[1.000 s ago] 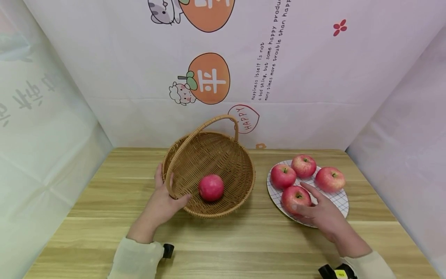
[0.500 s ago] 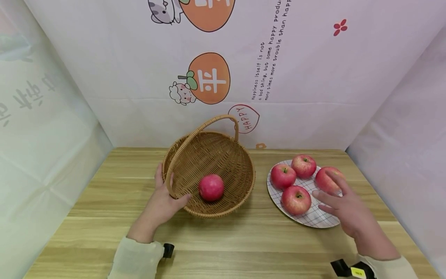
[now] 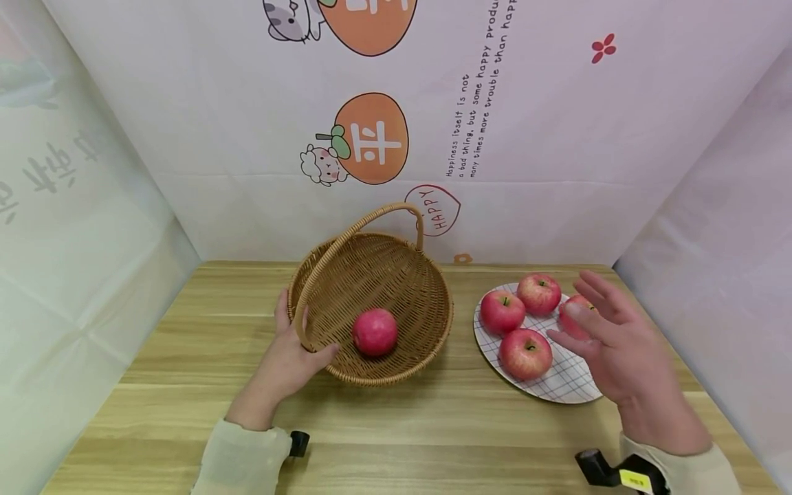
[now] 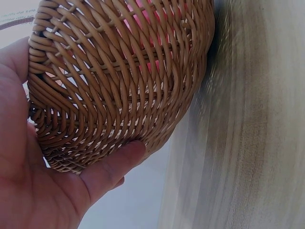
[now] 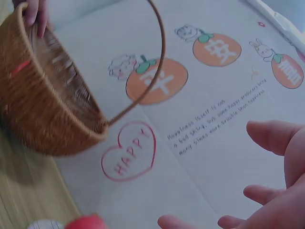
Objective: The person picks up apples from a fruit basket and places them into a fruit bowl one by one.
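A brown wicker basket (image 3: 396, 275) with an arched handle stands in the middle of the table, and one red apple (image 3: 375, 333) lies inside it. My left hand (image 3: 286, 364) grips the basket's left rim, its thumb over the near edge and its fingers round the outside. In the left wrist view, the thumb lies along the weave. Several red apples (image 3: 526, 355) sit on a round white plate (image 3: 572, 385) with a checked pattern at the right. Over the plate's right side hovers my right hand (image 3: 637, 364), fingers spread and holding nothing; it partly hides the rightmost apple (image 3: 572, 316).
The wooden table (image 3: 396, 440) ends against a printed white cloth backdrop (image 3: 544, 137) just behind the basket. White cloth walls stand at the left and right. Bare tabletop lies between the basket and the plate.
My right hand has let go of the near apple on the plate, moved right and risen with its fingers spread. The left hand and basket stay where they were.
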A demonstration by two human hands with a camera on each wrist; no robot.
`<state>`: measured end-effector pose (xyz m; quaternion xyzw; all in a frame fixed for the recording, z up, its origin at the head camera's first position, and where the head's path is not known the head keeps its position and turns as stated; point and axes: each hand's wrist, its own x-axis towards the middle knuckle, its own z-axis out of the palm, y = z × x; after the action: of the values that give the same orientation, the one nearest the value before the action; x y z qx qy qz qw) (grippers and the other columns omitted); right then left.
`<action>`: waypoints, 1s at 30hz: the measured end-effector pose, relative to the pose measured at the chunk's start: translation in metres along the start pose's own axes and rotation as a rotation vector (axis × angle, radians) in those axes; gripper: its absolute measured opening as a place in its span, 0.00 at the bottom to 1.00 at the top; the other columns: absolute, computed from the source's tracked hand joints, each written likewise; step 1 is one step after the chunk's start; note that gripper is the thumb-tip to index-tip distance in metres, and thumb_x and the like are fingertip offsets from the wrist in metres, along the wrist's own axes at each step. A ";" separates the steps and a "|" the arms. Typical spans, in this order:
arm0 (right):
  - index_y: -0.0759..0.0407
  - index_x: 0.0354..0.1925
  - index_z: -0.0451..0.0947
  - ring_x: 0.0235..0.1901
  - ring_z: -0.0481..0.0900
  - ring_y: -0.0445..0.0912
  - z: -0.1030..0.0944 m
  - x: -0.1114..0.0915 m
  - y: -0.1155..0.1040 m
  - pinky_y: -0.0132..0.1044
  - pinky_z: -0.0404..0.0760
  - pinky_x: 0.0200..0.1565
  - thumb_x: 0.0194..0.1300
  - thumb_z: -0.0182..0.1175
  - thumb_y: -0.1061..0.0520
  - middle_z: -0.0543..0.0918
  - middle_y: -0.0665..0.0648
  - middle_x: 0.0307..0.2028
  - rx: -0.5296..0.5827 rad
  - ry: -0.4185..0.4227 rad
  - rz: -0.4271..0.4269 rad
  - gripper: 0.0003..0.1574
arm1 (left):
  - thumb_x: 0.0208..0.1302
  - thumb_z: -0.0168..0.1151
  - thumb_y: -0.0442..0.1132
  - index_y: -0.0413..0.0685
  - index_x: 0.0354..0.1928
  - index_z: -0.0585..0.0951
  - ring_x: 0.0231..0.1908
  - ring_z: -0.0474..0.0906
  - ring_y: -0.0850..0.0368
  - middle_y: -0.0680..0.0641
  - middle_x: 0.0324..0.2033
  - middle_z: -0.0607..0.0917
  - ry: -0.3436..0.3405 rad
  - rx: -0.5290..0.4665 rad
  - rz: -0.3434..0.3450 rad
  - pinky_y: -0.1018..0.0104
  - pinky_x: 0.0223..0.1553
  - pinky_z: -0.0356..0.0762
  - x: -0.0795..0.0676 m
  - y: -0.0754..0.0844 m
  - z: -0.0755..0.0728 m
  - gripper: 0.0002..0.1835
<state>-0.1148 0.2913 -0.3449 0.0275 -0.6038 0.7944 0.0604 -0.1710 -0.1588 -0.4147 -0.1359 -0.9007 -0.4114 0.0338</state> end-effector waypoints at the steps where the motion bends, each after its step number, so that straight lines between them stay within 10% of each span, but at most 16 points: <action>1: 0.48 0.75 0.55 0.61 0.62 0.52 0.004 0.001 -0.001 0.45 0.82 0.45 0.75 0.52 0.64 0.48 0.56 0.71 0.018 -0.020 0.003 0.36 | 0.62 0.70 0.47 0.43 0.79 0.51 0.56 0.73 0.30 0.49 0.74 0.20 0.000 -0.001 0.000 0.41 0.52 0.74 0.000 0.000 0.000 0.51; 14: 0.50 0.68 0.67 0.53 0.80 0.51 0.060 0.009 -0.007 0.56 0.79 0.49 0.77 0.49 0.63 0.54 0.59 0.65 0.228 -0.184 0.094 0.25 | 0.61 0.71 0.47 0.52 0.80 0.50 0.55 0.75 0.33 0.47 0.73 0.20 0.001 -0.016 0.001 0.43 0.49 0.76 0.000 0.002 0.000 0.52; 30: 0.49 0.77 0.52 0.70 0.50 0.67 0.140 0.029 0.036 0.66 0.69 0.56 0.74 0.57 0.54 0.43 0.55 0.76 0.233 -0.189 0.405 0.41 | 0.62 0.69 0.49 0.38 0.78 0.50 0.45 0.81 0.39 0.52 0.73 0.17 -0.028 0.062 -0.081 0.55 0.40 0.81 -0.002 0.016 0.004 0.51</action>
<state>-0.1522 0.1485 -0.3382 -0.0133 -0.5044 0.8484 -0.1601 -0.1648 -0.1462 -0.4064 -0.1041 -0.9181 -0.3823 0.0087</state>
